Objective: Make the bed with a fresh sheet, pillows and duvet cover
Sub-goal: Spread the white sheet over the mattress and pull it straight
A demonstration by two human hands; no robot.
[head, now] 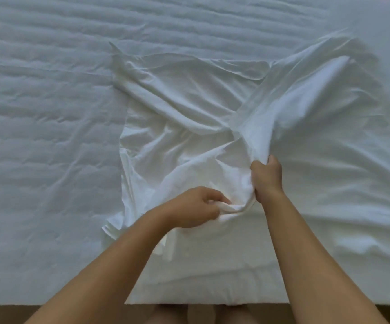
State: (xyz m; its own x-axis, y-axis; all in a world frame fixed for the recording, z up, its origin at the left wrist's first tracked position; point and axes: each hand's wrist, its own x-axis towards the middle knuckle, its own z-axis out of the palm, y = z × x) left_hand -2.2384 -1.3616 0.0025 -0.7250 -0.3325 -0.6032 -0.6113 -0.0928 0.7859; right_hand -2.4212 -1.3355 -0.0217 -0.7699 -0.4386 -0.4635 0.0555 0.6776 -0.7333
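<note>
Clamped a bunched ridge of the white sheet (189, 108) in the right hand (267, 178), fingers curled tight round the cloth, thumb uppermost. Pinched a second gathered wad of the same sheet in the left hand (196, 206), just beside the right and nearer the body. Held one taut fold raised, running from the right fist toward the far right. Lay crumpled and half unfolded over the near right part of the quilted mattress (37, 101), leaving the left side uncovered. Showed a strip of brown floor (2, 314) below the near edge.
</note>
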